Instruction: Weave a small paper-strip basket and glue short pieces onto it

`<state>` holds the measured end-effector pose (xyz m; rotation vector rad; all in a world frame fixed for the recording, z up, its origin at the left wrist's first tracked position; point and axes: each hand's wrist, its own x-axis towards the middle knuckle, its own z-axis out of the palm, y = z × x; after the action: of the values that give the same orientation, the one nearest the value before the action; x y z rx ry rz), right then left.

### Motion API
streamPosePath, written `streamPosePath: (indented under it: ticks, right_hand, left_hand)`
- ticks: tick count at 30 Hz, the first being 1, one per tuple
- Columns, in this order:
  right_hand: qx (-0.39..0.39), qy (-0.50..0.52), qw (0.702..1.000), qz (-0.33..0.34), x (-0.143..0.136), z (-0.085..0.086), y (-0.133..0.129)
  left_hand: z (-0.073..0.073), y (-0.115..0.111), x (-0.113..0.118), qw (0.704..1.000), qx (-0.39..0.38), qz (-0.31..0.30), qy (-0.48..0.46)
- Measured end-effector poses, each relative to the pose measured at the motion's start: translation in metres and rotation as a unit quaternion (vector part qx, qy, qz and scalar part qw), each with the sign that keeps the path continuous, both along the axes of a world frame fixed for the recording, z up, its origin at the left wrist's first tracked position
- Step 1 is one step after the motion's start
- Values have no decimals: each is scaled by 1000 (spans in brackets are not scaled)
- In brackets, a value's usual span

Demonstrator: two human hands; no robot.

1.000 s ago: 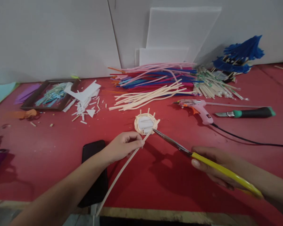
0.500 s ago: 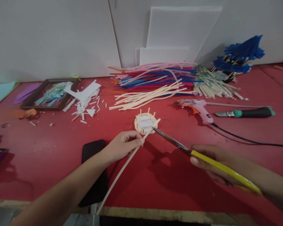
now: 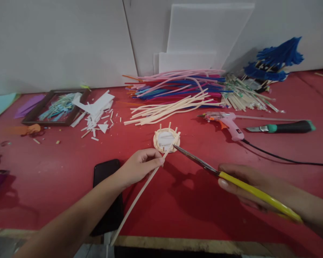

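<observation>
Cream strip partly behind left hand

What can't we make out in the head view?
Head view:
Phone: partly hidden by the left forearm.
Yellow-handled tool: part of its grip hidden by the right hand; tips too small to tell if they pinch the pale strip.
Black cable: far end cut off by right edge.

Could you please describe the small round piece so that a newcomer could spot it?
On the red table, find the pile of cream strips. Just in front, by the tips of the yellow-handled scissors, is the round piece. Unlike its straight neighbours, it is a cream ring with short stubs.
</observation>
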<state>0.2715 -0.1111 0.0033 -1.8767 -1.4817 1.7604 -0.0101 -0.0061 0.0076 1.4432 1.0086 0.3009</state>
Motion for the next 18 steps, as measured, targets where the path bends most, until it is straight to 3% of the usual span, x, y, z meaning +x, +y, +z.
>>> streamPosePath:
  ticks: [9,18]
  right_hand:
    - [-13,-1,1000,-13,-1,-3,1]
    - [-6,25,1000,-14,-6,6,3]
  left_hand:
    - [0,1,-1,1000,-10,-10,7]
    - [1,1,-1,1000,-6,-17,3]
